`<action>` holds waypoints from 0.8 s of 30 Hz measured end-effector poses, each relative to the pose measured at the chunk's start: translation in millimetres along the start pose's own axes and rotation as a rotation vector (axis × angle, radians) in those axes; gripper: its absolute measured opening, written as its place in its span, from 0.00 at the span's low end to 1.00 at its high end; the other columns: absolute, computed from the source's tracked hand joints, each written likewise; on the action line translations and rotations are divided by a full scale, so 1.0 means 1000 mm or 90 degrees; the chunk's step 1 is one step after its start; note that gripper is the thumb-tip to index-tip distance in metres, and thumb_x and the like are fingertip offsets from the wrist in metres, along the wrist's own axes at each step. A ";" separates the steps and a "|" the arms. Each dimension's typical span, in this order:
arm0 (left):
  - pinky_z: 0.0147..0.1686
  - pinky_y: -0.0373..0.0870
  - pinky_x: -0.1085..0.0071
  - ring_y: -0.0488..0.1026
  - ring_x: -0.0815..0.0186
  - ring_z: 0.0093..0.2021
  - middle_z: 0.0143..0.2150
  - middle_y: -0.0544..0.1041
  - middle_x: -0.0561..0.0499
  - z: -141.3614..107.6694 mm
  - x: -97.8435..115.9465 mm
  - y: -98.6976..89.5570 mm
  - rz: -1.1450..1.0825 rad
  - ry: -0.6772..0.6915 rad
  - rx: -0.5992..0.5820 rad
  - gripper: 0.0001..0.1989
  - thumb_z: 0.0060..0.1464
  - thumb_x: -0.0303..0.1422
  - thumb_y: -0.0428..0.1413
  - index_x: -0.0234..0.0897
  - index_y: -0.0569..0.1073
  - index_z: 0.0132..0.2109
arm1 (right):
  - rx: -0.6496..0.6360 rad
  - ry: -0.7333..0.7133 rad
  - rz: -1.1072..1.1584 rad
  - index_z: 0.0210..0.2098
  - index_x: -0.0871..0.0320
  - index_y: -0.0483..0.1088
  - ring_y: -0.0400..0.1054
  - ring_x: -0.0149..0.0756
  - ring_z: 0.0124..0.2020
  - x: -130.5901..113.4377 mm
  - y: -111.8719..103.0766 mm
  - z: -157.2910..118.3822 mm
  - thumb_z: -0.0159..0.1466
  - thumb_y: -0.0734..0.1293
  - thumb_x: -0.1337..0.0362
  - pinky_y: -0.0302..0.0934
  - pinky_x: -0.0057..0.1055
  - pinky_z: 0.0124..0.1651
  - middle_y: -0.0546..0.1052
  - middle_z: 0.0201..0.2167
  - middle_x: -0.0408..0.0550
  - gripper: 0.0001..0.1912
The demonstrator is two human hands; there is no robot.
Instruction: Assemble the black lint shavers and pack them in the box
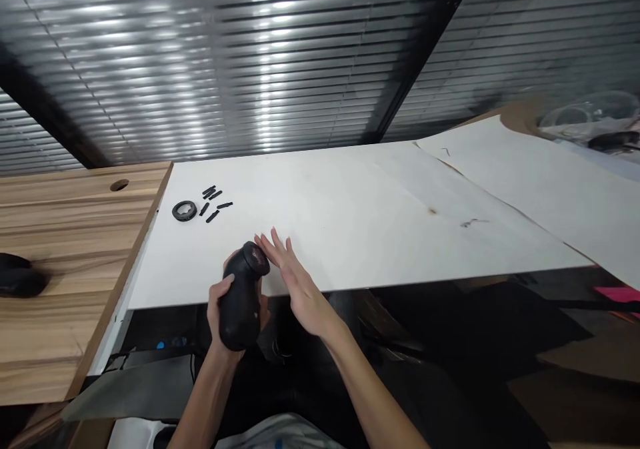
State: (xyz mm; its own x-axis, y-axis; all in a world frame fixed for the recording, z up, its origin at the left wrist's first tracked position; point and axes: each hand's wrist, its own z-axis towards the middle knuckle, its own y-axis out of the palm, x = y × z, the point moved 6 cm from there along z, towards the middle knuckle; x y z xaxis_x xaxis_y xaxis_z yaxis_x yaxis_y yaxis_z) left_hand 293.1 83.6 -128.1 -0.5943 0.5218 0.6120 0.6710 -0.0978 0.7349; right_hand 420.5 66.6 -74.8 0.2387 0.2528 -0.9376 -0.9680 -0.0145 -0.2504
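Note:
A rounded black device with a round, mesh-like end is held up over the front edge of the white table. My left hand wraps round its body, with the thumb on the near side. Close to the device's round end, on its right, my right hand has its fingers stretched out and grips nothing. Farther back on the white surface lie a black ring and several small black strips beside it.
On the left is a wood-grain tabletop with a black object and a round hole. Brown-edged white sheeting lies at the right, near clear plastic items. Slatted blinds stand behind.

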 end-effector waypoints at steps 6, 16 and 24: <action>0.11 0.57 0.77 0.62 0.73 0.14 0.27 0.72 0.54 0.005 0.019 0.021 -0.080 -0.020 -0.095 0.19 0.54 0.48 0.62 0.34 0.78 0.40 | 0.011 -0.125 -0.104 0.80 0.42 0.43 0.32 0.49 0.82 -0.022 0.008 -0.017 0.79 0.49 0.40 0.19 0.64 0.81 0.54 0.78 0.40 0.35; 0.10 0.51 0.78 0.55 0.77 0.13 0.27 0.73 0.54 0.003 0.014 0.014 -0.144 -0.038 -0.143 0.20 0.57 0.49 0.61 0.35 0.80 0.43 | -0.056 -0.130 -0.097 0.78 0.41 0.54 0.34 0.47 0.82 -0.025 -0.007 -0.003 0.80 0.47 0.42 0.13 0.63 0.80 0.66 0.73 0.38 0.32; 0.13 0.59 0.76 0.58 0.74 0.13 0.23 0.75 0.54 0.006 -0.002 0.004 -0.161 -0.095 -0.093 0.19 0.52 0.51 0.66 0.39 0.79 0.34 | -0.123 -0.218 -0.096 0.79 0.40 0.51 0.45 0.46 0.80 -0.042 0.011 0.005 0.82 0.51 0.48 0.32 0.59 0.83 0.67 0.73 0.39 0.29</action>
State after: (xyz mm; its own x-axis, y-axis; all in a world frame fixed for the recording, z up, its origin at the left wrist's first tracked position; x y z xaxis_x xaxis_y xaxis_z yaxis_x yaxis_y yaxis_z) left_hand 299.2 87.4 -128.3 -0.6553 0.6625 0.3629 0.4336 -0.0635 0.8989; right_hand 399.1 60.3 -36.8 0.3063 0.5729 -0.7602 -0.8840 -0.1250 -0.4504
